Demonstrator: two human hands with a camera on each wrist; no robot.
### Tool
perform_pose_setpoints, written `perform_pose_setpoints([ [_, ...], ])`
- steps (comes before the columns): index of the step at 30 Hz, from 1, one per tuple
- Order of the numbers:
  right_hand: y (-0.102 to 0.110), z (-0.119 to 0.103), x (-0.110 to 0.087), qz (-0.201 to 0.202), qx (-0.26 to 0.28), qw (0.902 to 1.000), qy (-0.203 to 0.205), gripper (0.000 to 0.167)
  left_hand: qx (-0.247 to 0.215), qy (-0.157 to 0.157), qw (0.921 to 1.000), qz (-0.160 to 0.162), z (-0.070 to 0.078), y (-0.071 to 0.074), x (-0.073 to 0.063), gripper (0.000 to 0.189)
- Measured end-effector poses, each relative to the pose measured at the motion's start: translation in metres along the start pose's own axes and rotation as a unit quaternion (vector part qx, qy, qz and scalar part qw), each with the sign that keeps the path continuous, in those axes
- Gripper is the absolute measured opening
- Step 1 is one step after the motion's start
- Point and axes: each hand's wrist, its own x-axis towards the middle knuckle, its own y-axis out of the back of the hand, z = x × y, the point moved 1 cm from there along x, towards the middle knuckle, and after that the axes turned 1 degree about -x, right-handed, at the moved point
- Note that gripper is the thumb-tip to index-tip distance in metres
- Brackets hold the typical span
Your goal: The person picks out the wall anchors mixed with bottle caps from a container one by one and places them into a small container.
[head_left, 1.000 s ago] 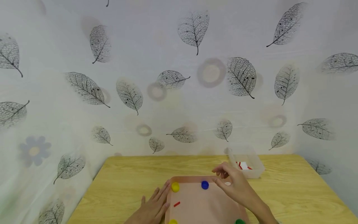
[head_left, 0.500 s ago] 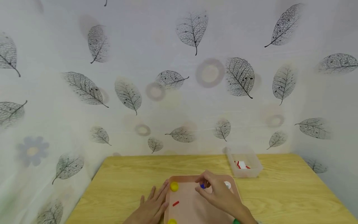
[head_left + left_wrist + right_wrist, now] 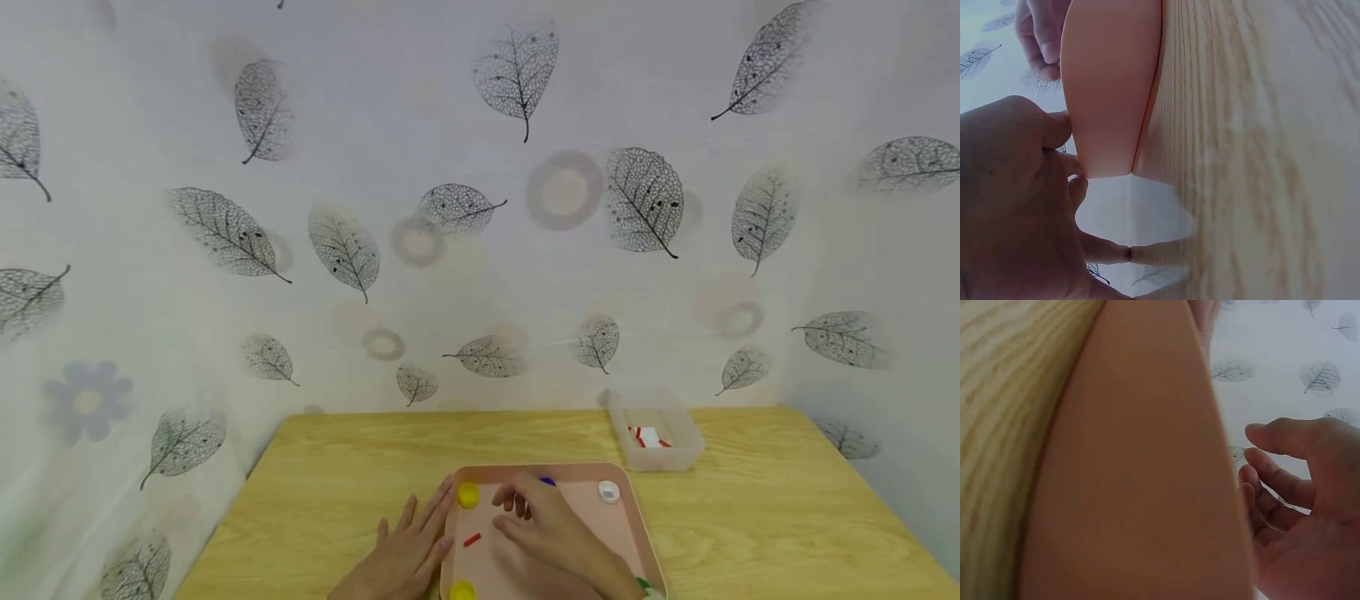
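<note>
A pink tray (image 3: pixel 626 533) lies on the table, with a small red stick (image 3: pixel 472 540) inside near its left wall. My left hand (image 3: pixel 405 550) rests with spread fingers against the tray's left side; the left wrist view shows its fingers touching the rim. Over the tray, right of the red stick, hovers my right hand (image 3: pixel 551 525), thumb and forefinger apart and nothing between them. A round blue piece (image 3: pixel 547 481) is partly hidden behind it. Round yellow pieces (image 3: pixel 468 495) sit along the left side, and a round white piece (image 3: pixel 609 492) in the far right corner.
Behind the tray at the right stands a translucent plastic box (image 3: pixel 678 454) holding several red sticks and a white piece. A green piece (image 3: pixel 642 583) shows by the right forearm. A leaf-patterned sheet (image 3: pixel 480 283) hangs beyond the wooden table (image 3: pixel 352 458).
My right hand has moved left and nearer, from beside the white piece, past the blue one, towards the red stick. My left hand has stayed at the tray's side.
</note>
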Motion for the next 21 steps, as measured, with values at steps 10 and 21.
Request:
perform_pose_setpoints([
  [10,-0.023,0.013,0.011,-0.076,0.007,0.9952,-0.061,0.011,-0.001,-0.012,0.9999,0.006,0.0,0.001,0.0,0.06],
  [21,-0.033,0.014,0.016,-0.094,-0.068,0.993,-0.024,0.011,-0.002,-0.015,0.9999,0.004,0.001,0.004,0.0,0.06],
])
